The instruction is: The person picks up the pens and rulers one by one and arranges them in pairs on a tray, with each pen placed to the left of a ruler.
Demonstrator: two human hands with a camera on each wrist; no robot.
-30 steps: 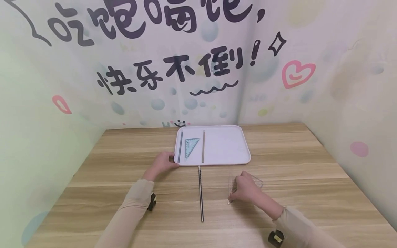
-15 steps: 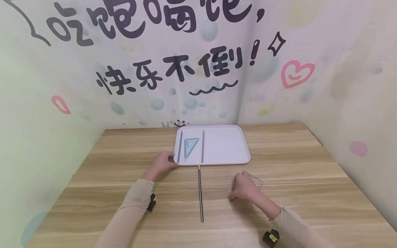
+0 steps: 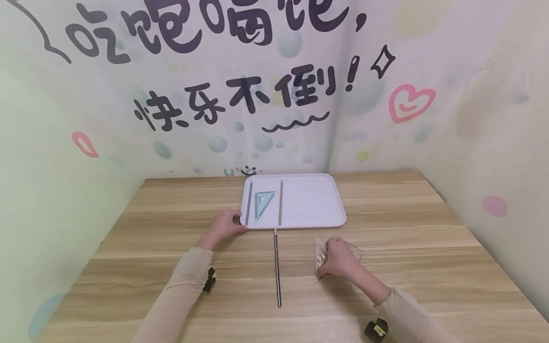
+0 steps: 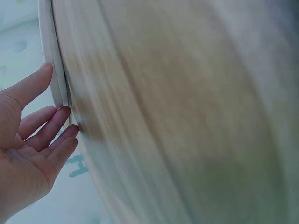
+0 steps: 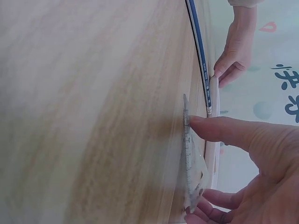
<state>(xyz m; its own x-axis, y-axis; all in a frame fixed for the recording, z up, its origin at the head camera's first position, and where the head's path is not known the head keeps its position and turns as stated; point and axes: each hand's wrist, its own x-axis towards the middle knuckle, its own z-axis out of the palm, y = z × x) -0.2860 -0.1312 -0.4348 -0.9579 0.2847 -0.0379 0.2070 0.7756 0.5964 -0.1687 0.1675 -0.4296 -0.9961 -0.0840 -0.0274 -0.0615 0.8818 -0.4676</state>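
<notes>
At the near left corner of the white tray (image 3: 313, 200), my left hand (image 3: 224, 225) holds the rim between thumb and fingers, as the left wrist view also shows. My right hand (image 3: 339, 257) grips a clear set square (image 3: 319, 247) on the wooden table, to the right of a dark striped pencil (image 3: 278, 271). The thumb is on one edge of the set square (image 5: 194, 158) and the fingers are at the other; the palm hides its middle. Inside the tray lie a blue-grey pencil (image 3: 249, 204), a light blue set square (image 3: 259, 207) and a brown pencil (image 3: 280, 202).
The wooden table (image 3: 171, 205) meets a printed wall (image 3: 188, 157) just behind the tray. Side walls stand left and right of it. The striped pencil lies between my hands, its upper end close to the tray's near edge.
My right forearm has shifted slightly left. The clear set square's left part shows more plainly now, with its round hole visible beside the fingers. My left hand and the tray stay put.
</notes>
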